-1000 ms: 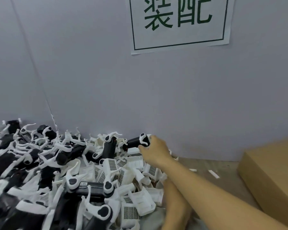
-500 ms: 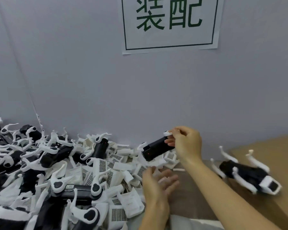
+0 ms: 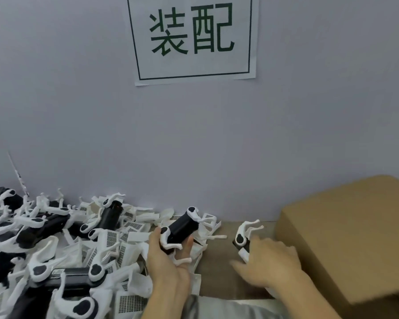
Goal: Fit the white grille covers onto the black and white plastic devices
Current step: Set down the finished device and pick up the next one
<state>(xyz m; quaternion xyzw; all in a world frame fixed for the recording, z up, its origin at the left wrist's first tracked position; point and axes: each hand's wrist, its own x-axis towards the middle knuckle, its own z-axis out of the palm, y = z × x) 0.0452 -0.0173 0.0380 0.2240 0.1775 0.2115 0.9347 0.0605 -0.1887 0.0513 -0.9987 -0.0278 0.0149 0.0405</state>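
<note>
1. Grey wall fills most of the view, with a white paper sign printed in green characters; not part of the step.
2. Cardboard box sits at the right on the brown tabletop; judged to be the drop spot for finished units, so keep its near face unblocked.
3. Pile of black and white plastic devices covers the left of the table, mixed with loose white grille covers; covers lie just beside the left hand, so the next one is within easy reach.
4. Left hand grips one black device from below, fingers curled round its near end, body tilted up toward the wall; white clip legs stick out under it; no cover visible on it.
5. Right hand is blurred, fingers spread and relaxed, over a second small device lying on the table beside the box; whether it touches that piece, cannot tell; it holds nothing.
6. Step in hand, judged: get a grille cover for the held device; pick one by its edges with the free right hand; keep the left grip low so the open end stays clear; align mesh side outward, square to the opening, then press evenly until seated; don't snag the thin white legs.
</note>
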